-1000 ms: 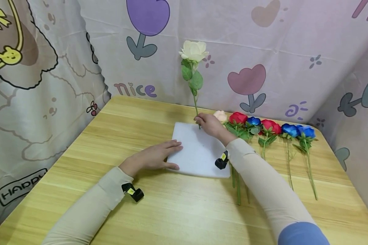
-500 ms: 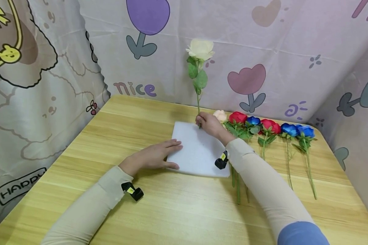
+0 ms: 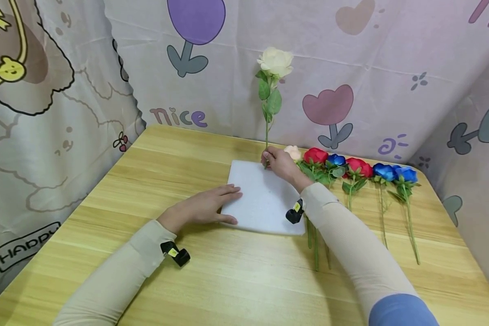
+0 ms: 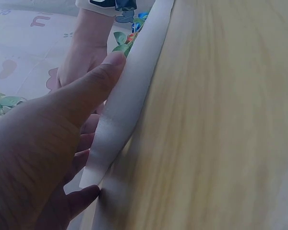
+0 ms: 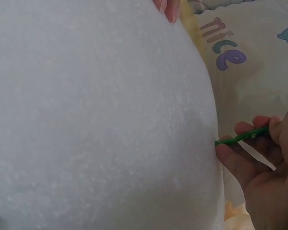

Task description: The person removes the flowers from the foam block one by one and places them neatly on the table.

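Observation:
A white artificial rose (image 3: 276,62) stands nearly upright over the far edge of a white foam block (image 3: 265,199). My right hand (image 3: 283,165) pinches its green stem low down. In the right wrist view the cut end of the stem (image 5: 235,139) shows right at the foam's edge, between thumb and fingers. My left hand (image 3: 205,206) rests on the left side of the block with fingers spread, thumb near the front corner. From the left wrist view, the thumb and fingers lie along the side of the foam (image 4: 125,96).
To the right lies a row of artificial roses: a pale peach one (image 3: 292,153), red ones (image 3: 315,155) and blue ones (image 3: 406,174), stems toward me. My right forearm passes over some stems. A printed curtain (image 3: 236,90) hangs behind the wooden table (image 3: 179,154).
The white rose has swung to the right and come closer to vertical, its bloom slightly higher. My right hand has shifted a little farther back. The left hand stays on the foam.

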A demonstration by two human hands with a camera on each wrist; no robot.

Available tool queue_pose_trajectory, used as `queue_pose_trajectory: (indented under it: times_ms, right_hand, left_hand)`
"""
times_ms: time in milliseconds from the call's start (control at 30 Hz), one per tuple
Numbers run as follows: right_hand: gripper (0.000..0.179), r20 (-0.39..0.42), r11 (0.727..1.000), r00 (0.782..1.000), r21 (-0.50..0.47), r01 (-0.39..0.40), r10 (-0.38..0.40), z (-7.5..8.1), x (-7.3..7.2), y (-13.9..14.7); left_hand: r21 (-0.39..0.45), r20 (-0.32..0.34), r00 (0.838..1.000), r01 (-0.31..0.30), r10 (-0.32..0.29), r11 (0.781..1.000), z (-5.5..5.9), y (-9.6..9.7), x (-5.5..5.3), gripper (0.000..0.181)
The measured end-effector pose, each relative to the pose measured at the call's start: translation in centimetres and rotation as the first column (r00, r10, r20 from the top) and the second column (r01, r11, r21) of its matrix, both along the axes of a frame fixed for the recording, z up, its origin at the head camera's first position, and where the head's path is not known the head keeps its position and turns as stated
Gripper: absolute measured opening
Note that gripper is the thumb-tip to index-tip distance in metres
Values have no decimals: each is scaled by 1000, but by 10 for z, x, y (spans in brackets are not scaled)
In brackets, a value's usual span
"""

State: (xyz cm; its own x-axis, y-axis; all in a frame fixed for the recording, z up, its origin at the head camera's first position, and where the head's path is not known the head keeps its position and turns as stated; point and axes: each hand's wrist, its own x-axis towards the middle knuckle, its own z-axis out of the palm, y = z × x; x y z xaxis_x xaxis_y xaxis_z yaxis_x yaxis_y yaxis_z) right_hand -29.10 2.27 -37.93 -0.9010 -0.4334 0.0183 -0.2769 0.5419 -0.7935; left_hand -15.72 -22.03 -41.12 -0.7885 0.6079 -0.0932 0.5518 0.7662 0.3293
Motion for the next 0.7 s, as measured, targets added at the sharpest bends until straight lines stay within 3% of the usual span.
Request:
queue_pose_trajectory:
  times_ms: [700]
  right_hand:
    - [30, 135, 984, 991, -174, 38, -14, 0, 0, 4]
  left_hand:
    - [-1, 1, 1000, 6, -6, 1000, 1, -1, 1, 95]
